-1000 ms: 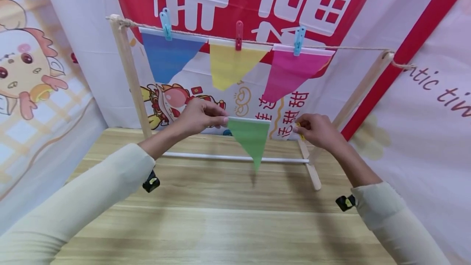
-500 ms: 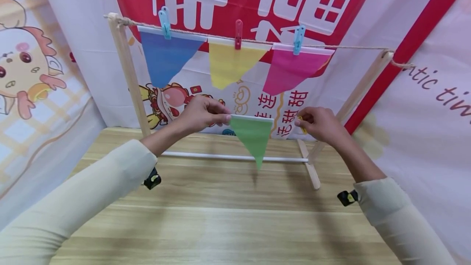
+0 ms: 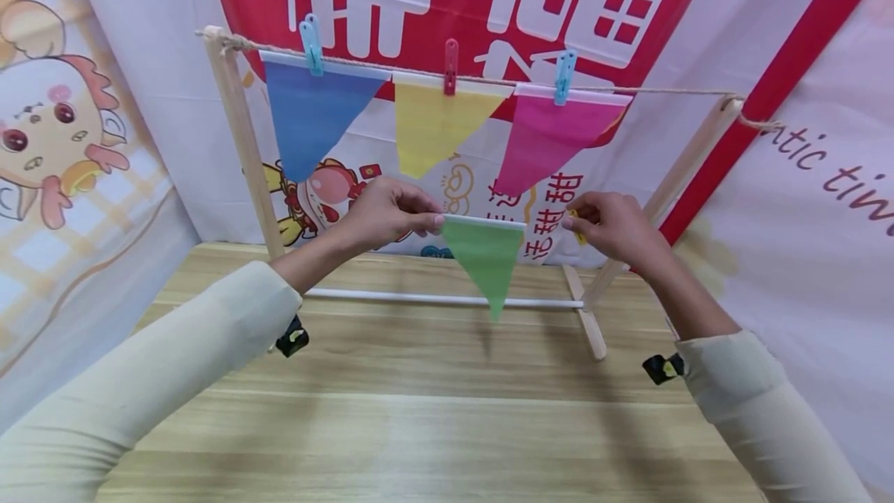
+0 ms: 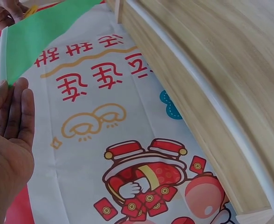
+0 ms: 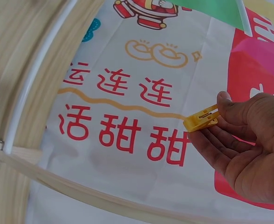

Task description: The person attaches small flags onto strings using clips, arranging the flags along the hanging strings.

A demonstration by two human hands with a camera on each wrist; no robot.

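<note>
My left hand point(image 3: 391, 216) pinches the upper left corner of a green triangular pennant point(image 3: 485, 254), which hangs point down in front of the stand, its white top edge nearly level. My right hand point(image 3: 618, 227) holds a small yellow clothespin point(image 5: 202, 120) between thumb and fingers, a short way right of the pennant. Above both hands a twine line point(image 3: 670, 91) runs between two wooden posts. Clipped to it are a blue pennant point(image 3: 314, 107), a yellow pennant point(image 3: 436, 119) and a pink pennant point(image 3: 559, 126). To the right of the pink one, the twine is bare.
Blue clothespins point(image 3: 312, 45) and a red clothespin point(image 3: 450, 68) grip the hung pennants. A left post point(image 3: 240, 138) and a right post point(image 3: 687, 161) carry the line, joined low by a white rod point(image 3: 391, 296). The stand is on a wooden tabletop point(image 3: 433, 425); a printed cloth backdrop point(image 3: 161, 45) rises behind.
The left hand and green pennant have shifted slightly right and up. The right hand with the yellow clothespin has also risen and moved a little right. The hung pennants sway slightly.
</note>
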